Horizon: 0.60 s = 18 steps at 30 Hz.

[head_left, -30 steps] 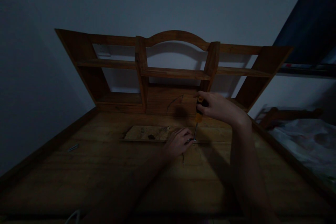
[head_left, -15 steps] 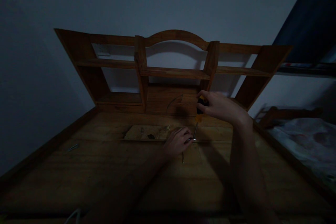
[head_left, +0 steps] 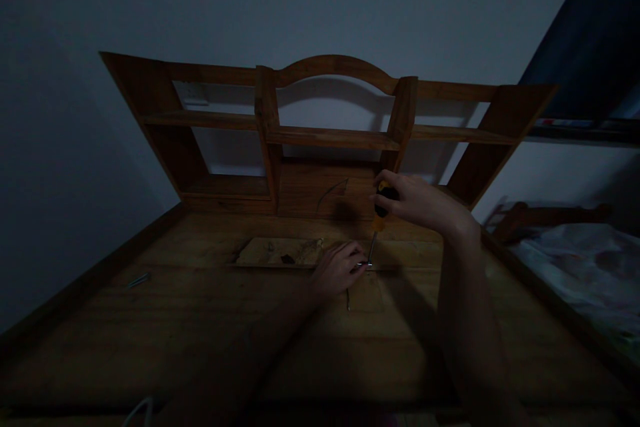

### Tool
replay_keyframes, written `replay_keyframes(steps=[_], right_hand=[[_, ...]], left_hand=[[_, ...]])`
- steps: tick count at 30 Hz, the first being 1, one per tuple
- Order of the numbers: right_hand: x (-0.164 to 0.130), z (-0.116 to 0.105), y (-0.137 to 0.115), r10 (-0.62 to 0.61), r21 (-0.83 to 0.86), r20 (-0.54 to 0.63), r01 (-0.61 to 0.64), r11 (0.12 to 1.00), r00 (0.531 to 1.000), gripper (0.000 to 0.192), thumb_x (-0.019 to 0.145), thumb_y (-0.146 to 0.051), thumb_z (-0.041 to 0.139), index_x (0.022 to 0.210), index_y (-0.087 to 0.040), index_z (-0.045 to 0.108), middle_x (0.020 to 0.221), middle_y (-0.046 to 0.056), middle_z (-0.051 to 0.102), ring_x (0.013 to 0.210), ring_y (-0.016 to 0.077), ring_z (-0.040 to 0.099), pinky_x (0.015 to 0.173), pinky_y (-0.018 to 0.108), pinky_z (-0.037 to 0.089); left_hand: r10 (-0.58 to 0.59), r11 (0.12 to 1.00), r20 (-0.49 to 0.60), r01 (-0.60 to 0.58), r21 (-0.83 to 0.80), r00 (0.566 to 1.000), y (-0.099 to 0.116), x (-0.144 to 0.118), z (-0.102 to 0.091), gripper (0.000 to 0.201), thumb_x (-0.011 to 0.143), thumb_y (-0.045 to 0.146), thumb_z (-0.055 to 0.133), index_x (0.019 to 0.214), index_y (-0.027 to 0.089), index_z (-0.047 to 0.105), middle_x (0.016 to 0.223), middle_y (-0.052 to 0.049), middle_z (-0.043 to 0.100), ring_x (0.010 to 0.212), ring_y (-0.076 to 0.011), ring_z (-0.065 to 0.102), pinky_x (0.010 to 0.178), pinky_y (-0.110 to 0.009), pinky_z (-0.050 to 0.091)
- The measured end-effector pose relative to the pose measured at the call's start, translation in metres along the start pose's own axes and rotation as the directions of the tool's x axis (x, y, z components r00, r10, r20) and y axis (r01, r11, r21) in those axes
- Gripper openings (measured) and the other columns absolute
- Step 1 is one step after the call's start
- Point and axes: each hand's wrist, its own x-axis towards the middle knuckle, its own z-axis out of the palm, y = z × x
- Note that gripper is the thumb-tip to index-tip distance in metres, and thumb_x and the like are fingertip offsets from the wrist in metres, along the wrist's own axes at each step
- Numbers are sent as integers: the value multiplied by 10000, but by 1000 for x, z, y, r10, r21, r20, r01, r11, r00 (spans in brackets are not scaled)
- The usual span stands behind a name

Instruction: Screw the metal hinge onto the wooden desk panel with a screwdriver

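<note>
My right hand (head_left: 400, 195) is wrapped round the black-and-yellow handle of a screwdriver (head_left: 379, 221), which points down and leans slightly. Its shaft meets a small shiny metal piece (head_left: 369, 265) on the wooden desktop (head_left: 300, 327). Low beside that tip, my left hand (head_left: 343, 267) pinches the metal piece, whose exact kind is too small and dim to tell. Left of this hand, a rough-edged strip of lighter wood (head_left: 280, 252) shows in the desktop, with a dark spot in it.
A wooden shelf unit (head_left: 330, 140) rises at the back of the desktop, against the wall. Small metal pieces (head_left: 139, 279) lie on the left. A white cable (head_left: 140, 410) shows at the front edge. White bedding or plastic (head_left: 570, 267) lies off the right side.
Both hands stay in almost the same place. The right fingers have shifted slightly on the screwdriver handle, and the view has moved a little.
</note>
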Motion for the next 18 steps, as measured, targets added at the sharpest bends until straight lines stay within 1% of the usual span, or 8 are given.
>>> replay_keyframes(steps=[2,4,6,8,11,13,16,18], right_hand=[[1,1,1,30,-12,-10,-30,999,1000,313,918,-475,481,1023,-192,561,865,87,679,808,240,638,675,305,412],[2,2,2,33,-18,-11,-33,999,999,343,897,-515,499,996,-192,562,855,84,675,786,238,635,659,303,412],[1,0,2,3,-11,-8,-3,1000,1000,335,871,-489,539,1022,-192,566,919,88,678,814,234,634,673,299,420],[0,-2,1,-31,6,2,31,999,1000,309,859,-419,556,1069,-193,567,978,86,675,846,226,632,694,292,426],[-2,-4,-1,-33,11,26,33,999,999,268,867,-359,532,1075,-194,575,945,76,678,831,218,634,695,286,425],[-2,-4,-2,-2,-7,22,2,1000,1000,252,891,-383,506,1036,-193,584,897,77,680,816,222,638,694,291,421],[-1,-2,-2,47,-61,-1,-47,997,999,323,905,-481,481,996,-188,582,849,88,677,809,246,640,678,305,413],[-2,-3,-2,31,-67,2,-31,997,1000,346,886,-502,506,1019,-190,572,880,88,676,832,252,637,682,305,415]], left_hand=[[1,1000,-1,-1,8,1000,-1,0,1,154,944,289,547,963,189,662,1034,-49,610,961,-180,593,833,-304,484],[1,1000,0,-1,16,1000,-2,0,2,157,944,295,547,958,190,663,1025,-48,609,952,-179,595,830,-305,485],[5,1000,5,-5,18,1000,-2,-1,2,158,946,299,543,961,195,661,1021,-45,609,949,-179,596,833,-308,484],[7,1000,6,-7,14,1000,-2,-1,1,156,950,297,536,969,199,656,1026,-43,609,957,-180,594,841,-312,482],[7,1000,8,-8,11,1000,-1,0,0,144,948,286,538,968,200,652,1037,-42,611,973,-182,590,857,-314,476],[1,1000,7,-1,14,1000,0,0,-1,137,943,285,547,959,199,653,1025,-42,613,967,-183,590,854,-314,474],[-7,1000,6,7,17,1000,1,0,-2,140,941,293,553,953,199,657,1011,-43,615,952,-181,592,839,-307,474],[-9,1000,6,9,14,1000,1,0,-2,145,943,297,554,957,197,657,1020,-42,616,951,-179,592,832,-300,475]])
